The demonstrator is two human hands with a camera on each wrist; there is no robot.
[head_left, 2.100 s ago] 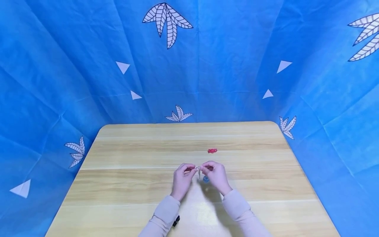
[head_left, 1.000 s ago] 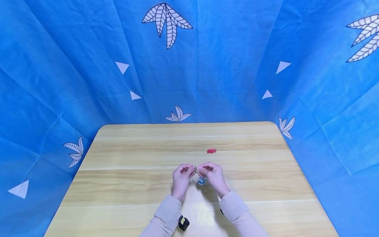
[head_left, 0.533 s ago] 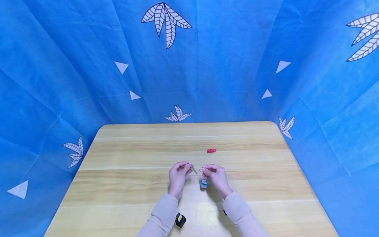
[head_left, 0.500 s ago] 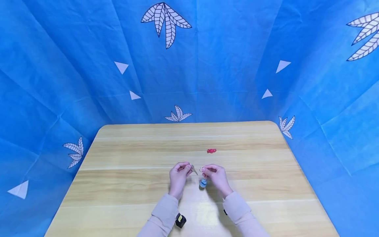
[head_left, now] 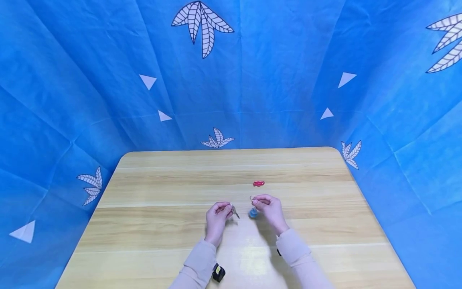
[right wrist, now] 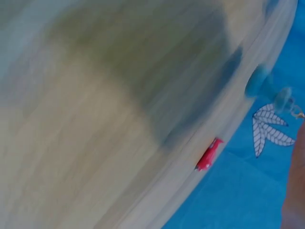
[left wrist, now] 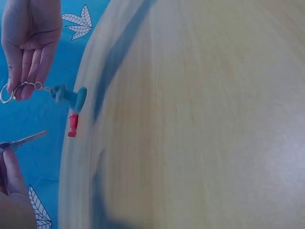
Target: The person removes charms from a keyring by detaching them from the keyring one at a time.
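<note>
Between thumb and fingers my left hand [head_left: 216, 222] pinches a metal key [head_left: 236, 212], whose blade points away from the fingertips. To its right, my right hand [head_left: 270, 209] holds a keychain by its metal ring. From that ring a blue figure charm [head_left: 253, 212] dangles above the table; in the left wrist view the charm [left wrist: 69, 97] hangs from a short chain and swivel clasp. Key and ring are apart. Beyond the right hand, a small red figure [head_left: 258, 184] lies on the table. The right wrist view shows the blue charm [right wrist: 267, 88] blurred and only the edge of the right hand.
The wooden table [head_left: 162, 224] has rounded far corners. Blue cloth [head_left: 281, 60] printed with leaves and triangles surrounds it on the far side and both flanks. A black wrist camera [head_left: 218, 273] sits by the left sleeve.
The hands were together at the ring and key, then separated, the key staying in the left. Since half a second ago the right hand has moved up and right with the keychain.
</note>
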